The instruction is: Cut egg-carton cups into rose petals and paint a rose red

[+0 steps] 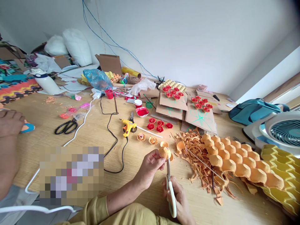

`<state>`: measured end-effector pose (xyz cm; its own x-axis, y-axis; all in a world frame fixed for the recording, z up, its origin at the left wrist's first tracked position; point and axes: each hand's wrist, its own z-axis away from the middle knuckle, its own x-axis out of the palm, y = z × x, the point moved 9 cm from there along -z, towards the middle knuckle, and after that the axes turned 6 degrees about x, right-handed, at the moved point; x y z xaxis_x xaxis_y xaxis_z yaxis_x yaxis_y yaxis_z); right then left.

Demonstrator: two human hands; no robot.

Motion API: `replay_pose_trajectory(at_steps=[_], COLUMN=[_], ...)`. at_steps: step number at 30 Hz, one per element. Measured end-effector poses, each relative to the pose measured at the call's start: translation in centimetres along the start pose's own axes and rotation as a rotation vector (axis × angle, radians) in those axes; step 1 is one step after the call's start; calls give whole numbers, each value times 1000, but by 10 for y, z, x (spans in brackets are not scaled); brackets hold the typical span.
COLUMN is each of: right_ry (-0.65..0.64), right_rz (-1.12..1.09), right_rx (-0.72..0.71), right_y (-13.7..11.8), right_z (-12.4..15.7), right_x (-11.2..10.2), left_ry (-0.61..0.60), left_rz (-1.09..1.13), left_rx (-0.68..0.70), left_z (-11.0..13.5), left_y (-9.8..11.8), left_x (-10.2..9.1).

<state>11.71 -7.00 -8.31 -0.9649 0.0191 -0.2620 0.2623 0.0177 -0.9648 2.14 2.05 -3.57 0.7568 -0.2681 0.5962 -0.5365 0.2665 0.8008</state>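
Note:
In the head view my left hand pinches an orange egg-carton cup between thumb and fingers. My right hand grips a pair of scissors with pale handles, and their blades reach up to the cup's lower edge. Just behind the held piece lie more cut cups. Two unpainted carton roses sit farther left, and several red-painted roses rest beyond them. To the right is a heap of orange carton scraps beside an orange egg tray.
A yellow glue gun with a black cord lies on black-handled scissors. Behind are a bowl of red paint and cardboard sheets bearing red roses. A white fan stands right. Another person's hand rests at left near black scissors.

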Motion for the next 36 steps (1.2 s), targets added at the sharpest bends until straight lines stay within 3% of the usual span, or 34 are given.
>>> replay_pose_trajectory(at_steps=[36], right_ry=[-35], right_rz=[4], right_rx=[-12], right_y=[1], right_z=[0], right_x=[4], left_ry=[-50], left_rz=[-21], left_rx=[-88], left_z=[4], left_y=[-17], left_x=[7])
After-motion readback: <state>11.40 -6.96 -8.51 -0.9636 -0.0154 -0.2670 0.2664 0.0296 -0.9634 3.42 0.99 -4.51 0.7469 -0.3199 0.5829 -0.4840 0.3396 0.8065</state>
